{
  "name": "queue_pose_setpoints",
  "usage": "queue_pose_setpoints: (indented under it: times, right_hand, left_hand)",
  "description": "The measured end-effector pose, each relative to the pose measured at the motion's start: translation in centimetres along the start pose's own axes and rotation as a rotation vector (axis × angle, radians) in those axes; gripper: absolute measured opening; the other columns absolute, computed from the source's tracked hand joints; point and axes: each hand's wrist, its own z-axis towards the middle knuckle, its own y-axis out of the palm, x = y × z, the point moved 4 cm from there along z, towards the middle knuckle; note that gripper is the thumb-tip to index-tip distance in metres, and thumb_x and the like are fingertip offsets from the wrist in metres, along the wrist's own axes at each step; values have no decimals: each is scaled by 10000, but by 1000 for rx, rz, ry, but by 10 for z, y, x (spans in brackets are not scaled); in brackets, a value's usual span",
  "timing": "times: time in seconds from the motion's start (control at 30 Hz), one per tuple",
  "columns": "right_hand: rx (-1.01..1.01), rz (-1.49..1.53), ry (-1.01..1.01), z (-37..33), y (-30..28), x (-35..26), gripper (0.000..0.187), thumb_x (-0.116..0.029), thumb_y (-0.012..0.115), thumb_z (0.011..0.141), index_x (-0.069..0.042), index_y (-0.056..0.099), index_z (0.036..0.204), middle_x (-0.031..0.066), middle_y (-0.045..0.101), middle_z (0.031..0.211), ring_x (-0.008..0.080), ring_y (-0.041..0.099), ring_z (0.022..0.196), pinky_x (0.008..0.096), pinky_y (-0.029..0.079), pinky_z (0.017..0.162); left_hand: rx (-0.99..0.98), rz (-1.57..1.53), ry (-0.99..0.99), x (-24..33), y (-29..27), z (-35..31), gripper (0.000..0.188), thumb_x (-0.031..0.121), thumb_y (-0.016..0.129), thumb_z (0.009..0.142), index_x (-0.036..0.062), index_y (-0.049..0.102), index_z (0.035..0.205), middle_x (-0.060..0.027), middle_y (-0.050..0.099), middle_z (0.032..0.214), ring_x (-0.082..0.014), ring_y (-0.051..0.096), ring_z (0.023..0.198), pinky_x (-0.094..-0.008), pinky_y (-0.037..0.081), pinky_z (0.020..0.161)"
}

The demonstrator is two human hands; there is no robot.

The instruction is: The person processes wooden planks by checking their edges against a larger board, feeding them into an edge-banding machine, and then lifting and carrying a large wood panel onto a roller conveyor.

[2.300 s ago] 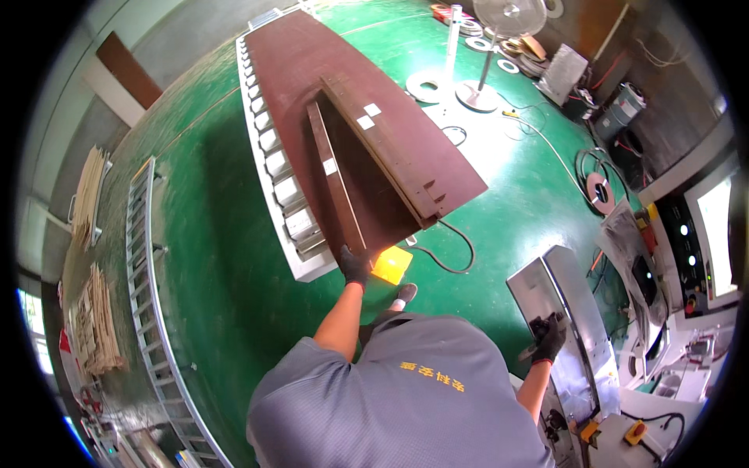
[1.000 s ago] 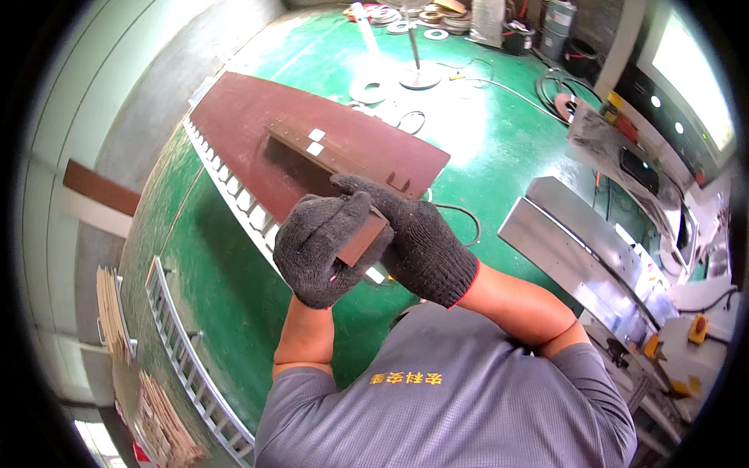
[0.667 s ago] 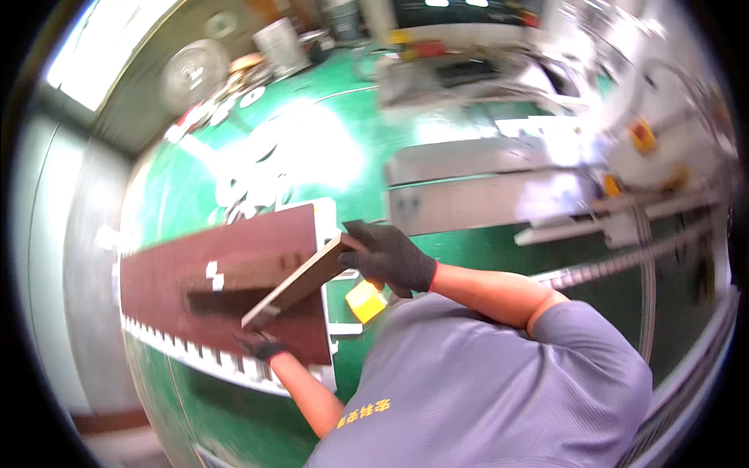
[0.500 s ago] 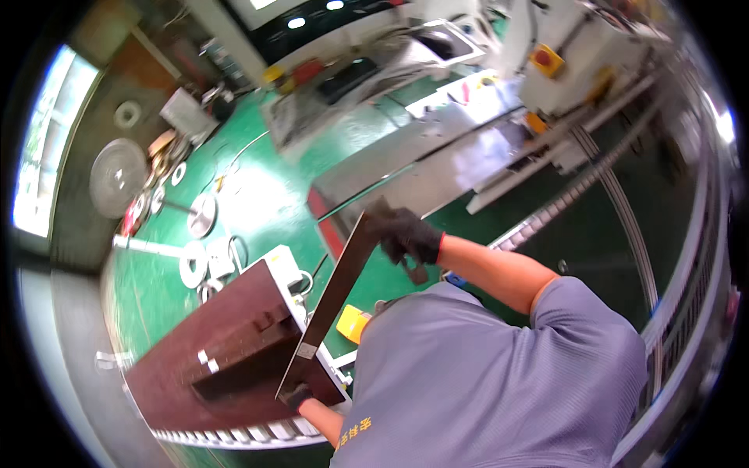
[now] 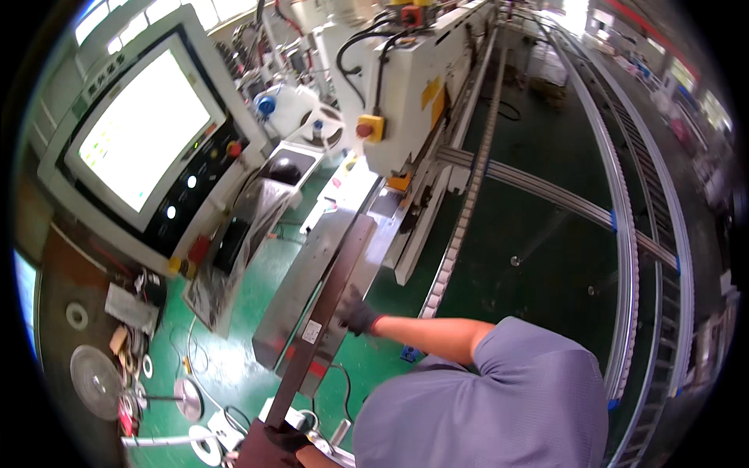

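A long, narrow dark brown board (image 5: 338,279) with a white label (image 5: 311,331) on its face slants over a grey metal machine bed (image 5: 290,316). My left hand (image 5: 287,438), in a dark glove, is closed on the board's near end. My right hand (image 5: 357,313), gloved too, is beside the board's right edge around mid-length. Its fingers look stretched out but are somewhat blurred; whether they touch the board is unclear. The far end of the board lies along the bed, toward the white machine (image 5: 413,101).
At the left stands a control panel with a lit screen (image 5: 140,129). A red button on a yellow box (image 5: 370,129) sticks out from the machine. Rails of a roller conveyor (image 5: 449,269) run along the right. Below left are a brown panel stack (image 5: 261,451) and reels (image 5: 187,399).
My view has turned right toward the machine. The board has swung away from the brown panels and over the metal bed. My right hand has shifted from its far end to beside its middle.
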Motion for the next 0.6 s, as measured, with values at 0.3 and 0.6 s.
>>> queue_pose_setpoints:
  times: [0.3,0.6]
  right_hand:
    - [-133,1212,1096,32,1,15,1001,-175,573,842,-29,-236,1413,254,188,1498,272,644,703,361,517,469]
    - [-325,382,678,60,-8,148,555,-338,500,858,-71,332,1314,171,592,1179,303,579,958,562,312,801]
  left_hand:
    - [-232,330,-147,-38,91,-4,125,195,554,905,72,573,888,29,418,691,-73,405,599,-208,334,521]
    - [-208,982,279,13,31,-52,376,159,560,887,-7,530,1223,-133,603,1079,-234,560,1002,-409,454,875]
